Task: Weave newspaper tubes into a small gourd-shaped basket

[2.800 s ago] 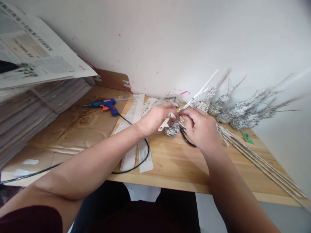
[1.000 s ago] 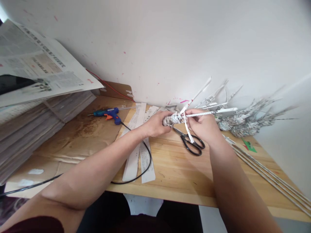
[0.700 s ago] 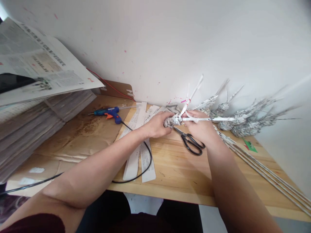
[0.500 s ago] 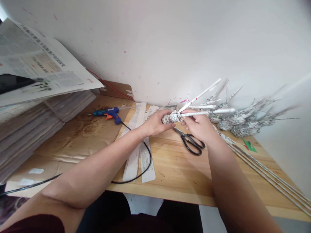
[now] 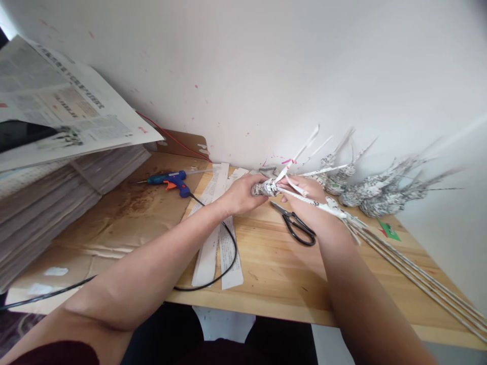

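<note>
My left hand [image 5: 243,195] is closed around the rounded base of a small woven newspaper piece [image 5: 266,187], which lies tilted on its side above the table. From its narrow end, several rolled paper tubes [image 5: 300,154] fan out to the right. At that end my right hand [image 5: 306,195] is closed, its fingers pinching one of the paper tubes; the fingertips are partly hidden by the tubes. Below the hands, black-handled scissors [image 5: 298,230] rest on the wooden table [image 5: 274,279], touching neither hand.
A blue glue gun [image 5: 175,181] with a black cable lies on cardboard [image 5: 114,218] at left. Flat paper strips [image 5: 205,253] lie beside it. Stacked newspapers [image 5: 68,197] rise far left. Several woven newspaper pieces [image 5: 365,187] line the wall; long paper tubes [image 5: 411,268] lie at right.
The woven piece has been turned from upright onto its side, uncovering the scissors. My left hand keeps its base while my right hand shifts among the tubes, which swing to different angles.
</note>
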`<state>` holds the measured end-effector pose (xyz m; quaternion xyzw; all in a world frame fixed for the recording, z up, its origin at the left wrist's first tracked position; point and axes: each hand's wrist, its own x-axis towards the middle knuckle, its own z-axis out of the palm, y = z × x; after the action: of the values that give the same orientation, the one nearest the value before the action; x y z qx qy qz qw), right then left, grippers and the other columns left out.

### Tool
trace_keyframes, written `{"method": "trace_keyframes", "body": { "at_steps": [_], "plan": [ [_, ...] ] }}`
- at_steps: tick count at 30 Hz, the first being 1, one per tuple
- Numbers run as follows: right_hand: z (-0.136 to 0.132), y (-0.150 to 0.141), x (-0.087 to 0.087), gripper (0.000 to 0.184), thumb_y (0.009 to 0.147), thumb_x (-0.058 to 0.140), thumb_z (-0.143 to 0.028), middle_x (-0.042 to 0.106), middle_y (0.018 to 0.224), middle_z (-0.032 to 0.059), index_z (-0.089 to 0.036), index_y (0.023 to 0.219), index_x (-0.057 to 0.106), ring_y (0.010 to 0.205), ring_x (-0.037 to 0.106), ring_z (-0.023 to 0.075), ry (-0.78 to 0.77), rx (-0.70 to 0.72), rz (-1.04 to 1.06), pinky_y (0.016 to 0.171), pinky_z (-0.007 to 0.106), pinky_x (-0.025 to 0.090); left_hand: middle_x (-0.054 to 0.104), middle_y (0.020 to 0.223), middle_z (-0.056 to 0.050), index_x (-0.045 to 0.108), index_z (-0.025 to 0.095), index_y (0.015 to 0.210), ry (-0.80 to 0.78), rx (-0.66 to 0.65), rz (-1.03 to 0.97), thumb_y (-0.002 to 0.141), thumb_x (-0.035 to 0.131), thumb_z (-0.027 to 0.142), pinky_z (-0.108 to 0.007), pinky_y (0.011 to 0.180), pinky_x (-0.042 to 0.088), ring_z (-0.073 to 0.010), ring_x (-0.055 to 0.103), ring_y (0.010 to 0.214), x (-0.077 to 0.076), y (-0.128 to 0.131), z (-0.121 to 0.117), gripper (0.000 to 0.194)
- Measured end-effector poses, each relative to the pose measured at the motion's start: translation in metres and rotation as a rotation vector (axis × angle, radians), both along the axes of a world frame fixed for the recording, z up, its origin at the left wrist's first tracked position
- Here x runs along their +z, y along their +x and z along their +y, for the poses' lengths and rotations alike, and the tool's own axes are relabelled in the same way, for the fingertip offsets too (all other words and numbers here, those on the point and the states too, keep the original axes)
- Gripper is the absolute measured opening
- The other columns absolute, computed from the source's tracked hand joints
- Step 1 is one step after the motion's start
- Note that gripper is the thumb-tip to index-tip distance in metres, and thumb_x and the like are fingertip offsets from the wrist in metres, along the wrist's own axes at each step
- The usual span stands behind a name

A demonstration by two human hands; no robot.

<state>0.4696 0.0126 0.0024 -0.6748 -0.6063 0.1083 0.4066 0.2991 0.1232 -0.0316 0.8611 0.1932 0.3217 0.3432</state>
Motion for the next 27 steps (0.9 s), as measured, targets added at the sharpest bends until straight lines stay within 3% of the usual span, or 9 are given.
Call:
{"method": "trace_keyframes", "body": {
  "at_steps": [3, 6, 9, 13, 18, 22, 27],
  "plan": [
    [-0.001, 0.0, 0.001, 0.022, 0.096, 0.052, -0.029, 0.075, 0.085, 0.0044, -0.022, 0.101, 0.072, 0.074, 0.072, 0.0205, -0.045, 0.032, 0.001, 0.068, 0.032, 0.055, 0.077, 0.108, -0.006, 0.072, 0.016, 0.114, -0.07, 0.003, -0.005, 0.079, 0.069, 0.032, -0.035, 0.092, 0.051, -0.0242, 0.069, 0.1, 0.003, -0.001, 0.0, 0.038],
    [-0.002, 0.001, 0.004, 0.024, 0.095, 0.054, -0.031, 0.076, 0.093, 0.0071, -0.019, 0.112, 0.067, 0.074, 0.073, 0.0198, -0.028, 0.093, 0.116, 0.059, 0.029, 0.054, 0.076, 0.109, -0.006, 0.071, 0.015, 0.116, -0.109, -0.017, -0.005, 0.08, 0.068, 0.033, -0.034, 0.093, 0.051, -0.0235, 0.069, 0.099, 0.006, -0.002, 0.0, 0.04],
    [0.001, 0.004, 0.003, 0.024, 0.091, 0.064, -0.035, 0.076, 0.097, 0.0086, -0.018, 0.107, 0.065, 0.071, 0.073, 0.0184, 0.016, 0.092, 0.274, 0.049, 0.025, 0.051, 0.076, 0.109, -0.005, 0.071, 0.015, 0.115, -0.137, -0.016, 0.002, 0.079, 0.069, 0.032, -0.035, 0.094, 0.051, -0.0233, 0.068, 0.099, 0.007, -0.003, 0.0, 0.04],
    [0.006, 0.007, -0.001, 0.025, 0.084, 0.073, -0.041, 0.074, 0.077, 0.0051, -0.017, 0.093, 0.07, 0.062, 0.07, 0.0173, 0.048, 0.037, 0.371, 0.044, 0.023, 0.047, 0.076, 0.109, -0.004, 0.072, 0.016, 0.116, -0.185, -0.055, -0.01, 0.077, 0.071, 0.032, -0.035, 0.094, 0.051, -0.0229, 0.069, 0.099, 0.006, -0.003, 0.0, 0.042],
    [0.005, 0.007, -0.004, 0.028, 0.09, 0.064, -0.039, 0.071, 0.071, 0.002, -0.017, 0.102, 0.076, 0.062, 0.067, 0.0152, 0.077, 0.034, 0.262, 0.053, 0.025, 0.051, 0.077, 0.106, -0.005, 0.071, 0.016, 0.119, -0.269, -0.089, -0.013, 0.076, 0.073, 0.031, -0.035, 0.091, 0.053, -0.0221, 0.069, 0.096, 0.004, -0.003, 0.0, 0.045],
    [0.004, 0.001, -0.004, 0.031, 0.091, 0.062, -0.033, 0.074, 0.084, 0.0027, -0.018, 0.116, 0.07, 0.068, 0.069, 0.0145, 0.097, 0.049, 0.283, 0.057, 0.025, 0.052, 0.076, 0.106, -0.005, 0.071, 0.015, 0.118, -0.273, -0.072, -0.005, 0.077, 0.072, 0.033, -0.034, 0.09, 0.053, -0.0219, 0.069, 0.095, 0.006, -0.004, -0.001, 0.044],
    [0.006, -0.009, -0.003, 0.024, 0.082, 0.073, -0.036, 0.077, 0.085, 0.0023, -0.02, 0.099, 0.064, 0.062, 0.07, 0.014, 0.176, -0.048, 0.404, 0.058, 0.025, 0.055, 0.076, 0.108, -0.005, 0.071, 0.016, 0.12, -0.292, -0.06, -0.017, 0.079, 0.071, 0.033, -0.034, 0.09, 0.053, -0.0225, 0.068, 0.098, 0.007, -0.004, -0.002, 0.044]
  ]
}}
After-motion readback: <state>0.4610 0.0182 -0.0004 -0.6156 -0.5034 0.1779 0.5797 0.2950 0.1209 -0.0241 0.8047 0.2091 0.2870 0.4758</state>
